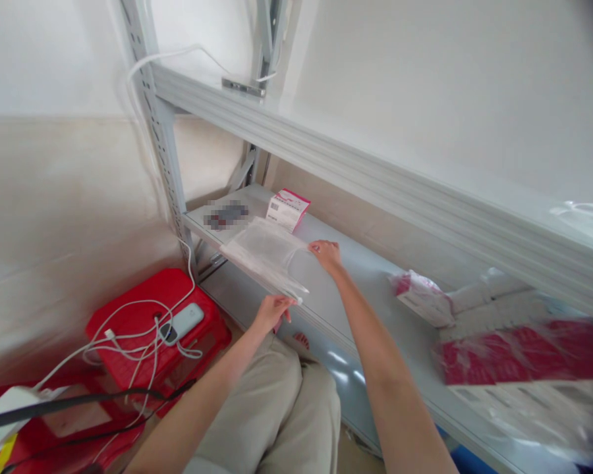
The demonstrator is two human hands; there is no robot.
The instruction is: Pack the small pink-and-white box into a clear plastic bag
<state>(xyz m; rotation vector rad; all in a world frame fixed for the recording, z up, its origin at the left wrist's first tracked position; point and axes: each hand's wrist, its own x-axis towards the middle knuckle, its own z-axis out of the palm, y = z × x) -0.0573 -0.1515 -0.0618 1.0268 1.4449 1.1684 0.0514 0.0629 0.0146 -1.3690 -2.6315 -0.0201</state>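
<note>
A clear plastic bag (264, 247) lies across the grey middle shelf, its near side at the shelf's front edge. My left hand (275, 312) pinches the bag's near corner, just in front of that edge. Over the shelf, my right hand (326, 253) pinches the corner on the far right side of the bag. The bag looks flat, and its opening faces me between the two hands. Right behind it stands a small white and pink box (287, 209) with printed labels. To the left of the box is a blurred-out patch (226, 215) on the shelf.
Several pink and white boxes (524, 352) in clear wrap fill the right end of the shelf, near a smaller wrapped pack (420, 297). A red stool (153, 329) at left carries a power bank (184, 324) and tangled white cables. The upper shelf beam (326, 158) crosses above my hands.
</note>
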